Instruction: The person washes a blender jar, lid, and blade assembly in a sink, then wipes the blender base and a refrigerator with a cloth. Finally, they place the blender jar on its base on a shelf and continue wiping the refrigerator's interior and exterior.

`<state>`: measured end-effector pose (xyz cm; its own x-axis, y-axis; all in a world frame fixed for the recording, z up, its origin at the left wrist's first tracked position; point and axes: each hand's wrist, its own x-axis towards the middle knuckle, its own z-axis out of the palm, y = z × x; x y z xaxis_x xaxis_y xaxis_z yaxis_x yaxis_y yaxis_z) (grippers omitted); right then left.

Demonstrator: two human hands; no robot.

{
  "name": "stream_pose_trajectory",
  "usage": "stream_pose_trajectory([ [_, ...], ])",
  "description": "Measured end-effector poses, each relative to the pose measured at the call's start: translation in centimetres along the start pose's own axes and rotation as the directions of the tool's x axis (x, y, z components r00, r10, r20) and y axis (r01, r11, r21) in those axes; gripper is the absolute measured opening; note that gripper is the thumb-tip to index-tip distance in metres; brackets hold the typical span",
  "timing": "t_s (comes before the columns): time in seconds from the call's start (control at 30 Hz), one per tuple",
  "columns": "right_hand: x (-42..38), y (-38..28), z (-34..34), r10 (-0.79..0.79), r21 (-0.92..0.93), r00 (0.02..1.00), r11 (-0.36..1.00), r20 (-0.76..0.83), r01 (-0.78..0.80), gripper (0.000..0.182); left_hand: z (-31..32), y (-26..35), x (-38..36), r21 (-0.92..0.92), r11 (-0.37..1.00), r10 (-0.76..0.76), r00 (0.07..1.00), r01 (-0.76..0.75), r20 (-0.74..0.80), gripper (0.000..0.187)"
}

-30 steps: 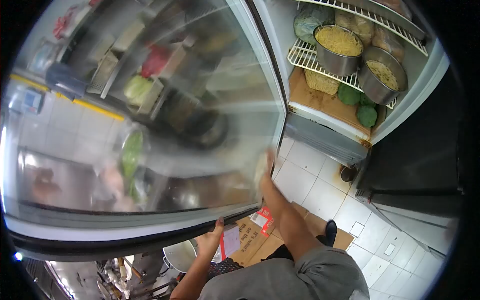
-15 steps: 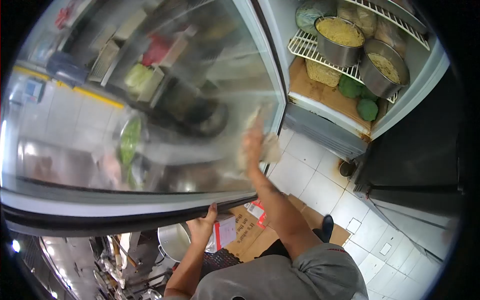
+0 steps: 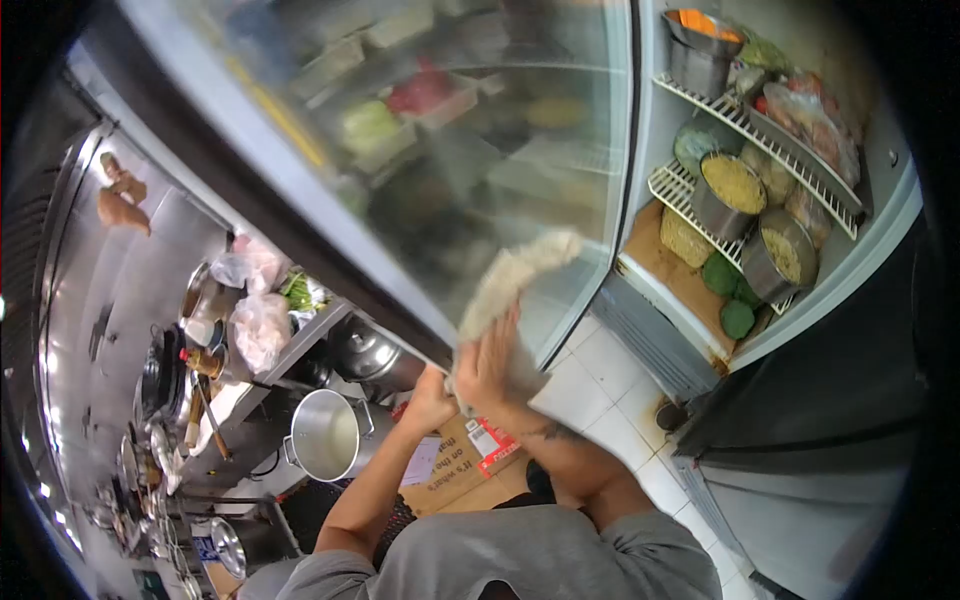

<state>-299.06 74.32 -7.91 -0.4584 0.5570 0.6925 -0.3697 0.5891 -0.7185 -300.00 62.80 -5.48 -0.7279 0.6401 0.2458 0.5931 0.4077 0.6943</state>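
Observation:
A glass fridge door (image 3: 400,220) stands swung open in front of me, its dark-edged frame running down to my hands. My right hand (image 3: 490,365) presses a beige cloth (image 3: 515,275) against the glass near the lower corner, the cloth bunched along and past the fingers. Close beside it, my left hand (image 3: 430,402) holds the door's bottom edge; part of its fingers is hidden.
To the right, the fridge's wire shelves (image 3: 690,205) hold metal pots (image 3: 733,190) of shredded food and broccoli (image 3: 737,318). Below lie flattened cardboard (image 3: 450,470) and floor tiles (image 3: 590,375). On the left are a tall pot (image 3: 325,435) and a counter with plastic bags (image 3: 260,330).
My right hand has brought the cloth left and down across the glass, close to my left hand. The door appears at another angle, and more of the counter shows at left.

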Motion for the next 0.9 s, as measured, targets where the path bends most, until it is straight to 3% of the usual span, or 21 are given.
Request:
stream_pose_trajectory([
  [0.03, 6.5, -4.0, -1.8, -0.188, 0.002, 0.982, 0.982, 0.029, 0.188, 0.058, 0.0, 0.1, 0.1, 0.037, 0.986, 0.163, 0.979, -0.160, -0.122, 0.056],
  [0.07, 11.5, -6.9, -2.5, -0.379, 0.009, 0.924, 0.925, 0.043, 0.379, 0.057, 0.1, -3.0, -0.3, 0.046, 0.993, 0.102, 0.992, -0.106, 0.080, 0.065],
  [0.13, 20.8, -14.1, -3.1, -0.595, 0.061, 0.799, 0.797, -0.090, 0.601, 0.043, -1.5, 1.5, 0.1, -0.047, 0.984, -0.169, 0.983, 0.173, 0.074, 0.068],
  [0.17, 24.7, -17.8, -3.4, -0.634, 0.042, 0.759, 0.762, -0.148, 0.646, 0.038, -1.8, 3.2, 0.4, -0.093, 0.947, -0.299, 0.949, 0.308, 0.097, 0.070],
  [0.23, 30.6, -22.6, -3.1, -0.672, 0.013, 0.645, 0.689, -0.364, 0.725, 0.041, -1.2, 3.0, 0.6, -0.072, 0.947, -0.308, 0.949, 0.312, 0.063, 0.070],
  [0.3, 32.3, -23.6, -5.6, -0.660, 0.020, 0.715, 0.731, -0.229, 0.682, 0.054, -0.7, 3.1, 0.6, -0.142, 0.945, -0.292, 0.956, 0.293, 0.029, 0.070],
  [0.33, 32.6, -22.8, -5.1, -0.636, -0.094, 0.741, 0.769, -0.216, 0.633, 0.052, -0.2, 2.9, 0.6, -0.114, 0.967, -0.234, 0.971, 0.229, -0.040, 0.068],
  [0.4, 32.0, -15.5, -3.9, -0.535, -0.158, 0.741, 0.839, -0.406, 0.520, 0.043, 1.1, 0.7, 0.3, -0.120, 0.977, -0.184, 0.980, 0.174, -0.077, 0.067],
  [0.43, 30.3, -11.2, -4.7, -0.394, -0.150, 0.858, 0.919, -0.330, 0.365, 0.050, 1.6, -0.1, 0.4, -0.125, 0.981, -0.160, 0.982, 0.147, -0.100, 0.066],
  [0.47, 28.0, -5.1, -4.6, -0.298, -0.093, 0.902, 0.955, -0.312, 0.283, 0.054, 1.0, 2.4, 0.8, -0.090, 0.989, -0.131, 0.981, 0.119, -0.141, 0.058],
  [0.5, 24.9, 0.7, -4.0, 0.047, 0.127, 0.957, 0.992, -0.286, -0.011, 0.056, 1.4, 1.3, 0.7, -0.096, 0.987, -0.139, 0.981, 0.127, -0.133, 0.055],
  [0.53, 20.8, 8.5, -2.3, 0.307, 0.249, 0.900, 0.939, -0.308, -0.236, 0.056, 1.8, -0.4, 0.7, -0.104, 0.986, -0.141, 0.981, 0.128, -0.131, 0.053],
  [0.67, 10.6, 8.4, 0.8, 0.465, 0.247, 0.841, 0.880, -0.277, -0.406, 0.047, 1.9, -0.9, 1.1, -0.196, 0.968, -0.179, 0.978, 0.156, -0.107, 0.046],
  [0.7, 11.6, 2.7, 0.2, 0.312, 0.161, 0.921, 0.947, -0.236, -0.279, 0.042, 1.9, -0.6, 0.9, -0.214, 0.962, -0.196, 0.975, 0.171, -0.104, 0.045],
  [0.73, 14.2, -2.8, -1.4, 0.059, 0.213, 0.979, 0.977, -0.197, -0.016, 0.035, 1.3, 0.5, 1.3, -0.047, 0.993, -0.117, 0.976, 0.110, -0.182, 0.042],
  [0.77, 17.2, -6.4, -1.9, -0.241, 0.001, 0.958, 0.970, -0.152, 0.244, 0.033, 1.4, -0.6, 1.1, -0.029, 0.992, -0.126, 0.981, 0.123, -0.144, 0.041],
  [0.8, 20.3, -9.7, -2.6, -0.398, 0.036, 0.913, 0.915, -0.089, 0.402, 0.040, 1.7, -2.6, 0.6, -0.010, 0.991, -0.132, 0.986, 0.132, -0.106, 0.040],
  [0.83, 23.9, -13.2, -3.0, -0.446, 0.006, 0.890, 0.894, -0.090, 0.449, 0.035, 1.7, -3.7, 0.8, 0.010, 0.991, -0.134, 0.988, 0.135, -0.071, 0.039],
  [0.87, 28.4, -16.1, -2.5, -0.558, -0.055, 0.789, 0.824, -0.259, 0.564, 0.023, 0.2, 0.4, 1.6, -0.121, 0.973, -0.209, 0.973, 0.197, -0.099, 0.038],
  [0.9, 32.6, -18.7, -2.4, -0.590, -0.054, 0.754, 0.796, -0.287, 0.602, 0.025, 0.1, 0.3, 1.8, -0.119, 0.980, -0.175, 0.978, 0.162, -0.114, 0.038],
])
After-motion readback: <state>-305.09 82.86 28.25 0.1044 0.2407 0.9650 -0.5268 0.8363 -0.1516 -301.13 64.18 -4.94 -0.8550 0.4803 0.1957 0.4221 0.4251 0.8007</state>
